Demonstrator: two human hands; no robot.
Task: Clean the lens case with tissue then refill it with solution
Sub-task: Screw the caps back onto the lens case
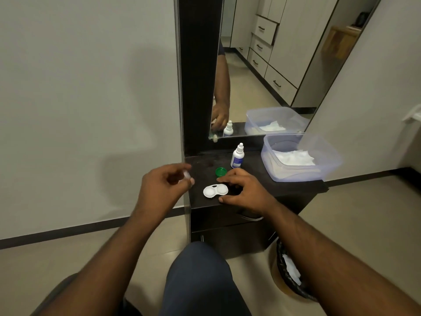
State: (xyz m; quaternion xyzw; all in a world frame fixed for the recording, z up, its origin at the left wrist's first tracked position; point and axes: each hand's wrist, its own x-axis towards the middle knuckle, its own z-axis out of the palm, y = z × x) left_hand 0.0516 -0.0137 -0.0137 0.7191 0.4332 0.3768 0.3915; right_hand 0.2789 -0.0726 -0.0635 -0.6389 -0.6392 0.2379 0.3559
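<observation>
A: Head view status? Where's the lens case sitting?

B: Lens case [215, 191] is lying open on the dark counter [262, 179], near the front edge, both wells facing up, no caps on.

A: Hands?

B: Right hand [245, 190] is resting on the counter at the case's right end, fingers loosely curved around it, fingertips touching the counter. Can't tell if it's actually gripping the case. Left hand [163, 185] is hovering off the counter's left edge, pinching a small pale cap [187, 174] between the fingertips; it's blurred.

A: Rest of the kit?

B: Green cap [221, 171] is lying just behind the case. Solution bottle [237, 156] is standing upright behind that, nozzle cap on. Clear tub [296, 157] with white tissue [295, 158] inside is sitting at the right of the counter, by the mirror [273, 65]. Bin [289, 272] with a black liner is sitting on the floor to the right.
</observation>
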